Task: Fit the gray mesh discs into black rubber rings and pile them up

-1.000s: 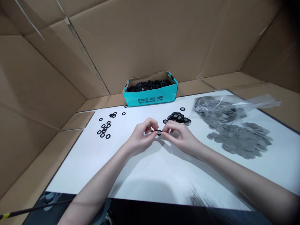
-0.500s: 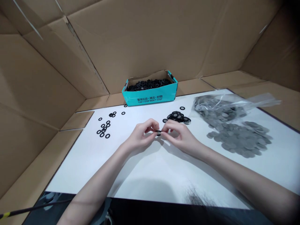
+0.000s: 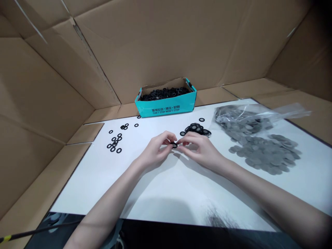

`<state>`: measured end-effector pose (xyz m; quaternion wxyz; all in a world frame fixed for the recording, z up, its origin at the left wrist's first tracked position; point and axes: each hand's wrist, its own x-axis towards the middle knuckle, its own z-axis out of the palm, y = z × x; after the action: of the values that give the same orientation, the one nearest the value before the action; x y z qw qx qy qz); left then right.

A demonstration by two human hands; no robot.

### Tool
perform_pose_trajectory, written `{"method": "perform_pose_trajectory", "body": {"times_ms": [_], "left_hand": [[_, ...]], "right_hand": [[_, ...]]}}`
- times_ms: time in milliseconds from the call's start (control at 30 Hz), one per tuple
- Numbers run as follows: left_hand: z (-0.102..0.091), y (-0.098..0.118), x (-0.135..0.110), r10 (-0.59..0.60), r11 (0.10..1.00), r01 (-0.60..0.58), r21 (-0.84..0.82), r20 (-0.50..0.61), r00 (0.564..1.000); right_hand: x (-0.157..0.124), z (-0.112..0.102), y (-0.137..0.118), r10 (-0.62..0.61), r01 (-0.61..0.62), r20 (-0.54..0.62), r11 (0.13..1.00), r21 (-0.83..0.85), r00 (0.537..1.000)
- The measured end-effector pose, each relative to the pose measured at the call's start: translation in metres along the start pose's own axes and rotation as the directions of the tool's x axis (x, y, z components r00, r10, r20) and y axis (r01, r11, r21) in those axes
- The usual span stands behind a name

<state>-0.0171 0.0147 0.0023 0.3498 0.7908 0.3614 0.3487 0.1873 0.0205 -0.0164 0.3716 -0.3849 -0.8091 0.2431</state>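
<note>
In the middle of the white board, my left hand (image 3: 160,148) is closed, pinching a black ring (image 3: 174,145) by its left edge between thumb and fingers. A grey disc fills the ring's centre. On the other side, my right hand (image 3: 198,148) has thumb and index finger at the ring's right edge, in a looser pinch. The ring is held just above the board, slightly tilted. Just behind my right hand lies a pile of black rings with grey centres (image 3: 195,128). Loose black rings (image 3: 119,150) are scattered to the left of my hands.
A turquoise box (image 3: 166,106) full of black rings stands at the back. To the right, a heap of grey discs (image 3: 269,155) spreads in front of a clear plastic bag (image 3: 243,117) holding more discs. Cardboard walls (image 3: 166,41) enclose the white board (image 3: 160,200).
The ring has shifted slightly left and tilted so more of its face shows. My right fingertips have loosened and opened a little at its edge; my left hand keeps its pinch.
</note>
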Motion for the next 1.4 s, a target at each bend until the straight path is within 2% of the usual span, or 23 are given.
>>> {"method": "perform_pose_trajectory", "body": {"times_ms": [200, 533, 833, 967, 1167, 1400], "left_hand": [[0.0036, -0.0012, 0.0003, -0.006, 1.000, 0.007, -0.018, 0.021, 1.000], [0.0055, 0.0020, -0.0003, -0.027, 0.999, 0.028, -0.019, 0.062, 0.998], [0.0044, 0.0017, -0.0003, -0.093, 0.993, 0.100, -0.061, 0.098, 0.991], [0.0047, -0.0010, 0.0004, -0.085, 0.994, 0.092, -0.065, 0.099, 0.991], [0.0043, -0.0024, 0.0013, -0.056, 0.998, 0.055, 0.014, 0.057, 0.997], [0.0056, -0.0008, 0.0012, -0.025, 1.000, 0.026, -0.005, 0.052, 0.998]], "right_hand": [[0.0000, 0.0012, 0.0006, -0.041, 0.041, -0.001, 0.999, 0.025, 0.999], [-0.0003, 0.0048, 0.0002, -0.041, 0.039, 0.032, 0.996, 0.079, 0.999], [-0.0011, 0.0059, 0.0009, -0.038, 0.036, 0.020, 0.995, 0.093, 0.999], [-0.0003, 0.0069, 0.0027, -0.027, 0.025, 0.025, 0.997, 0.073, 0.999], [0.0006, 0.0040, 0.0015, -0.020, 0.020, 0.034, 1.000, 0.002, 0.999], [0.0001, 0.0052, 0.0035, -0.041, 0.042, 0.034, 0.999, -0.019, 0.999]]}}
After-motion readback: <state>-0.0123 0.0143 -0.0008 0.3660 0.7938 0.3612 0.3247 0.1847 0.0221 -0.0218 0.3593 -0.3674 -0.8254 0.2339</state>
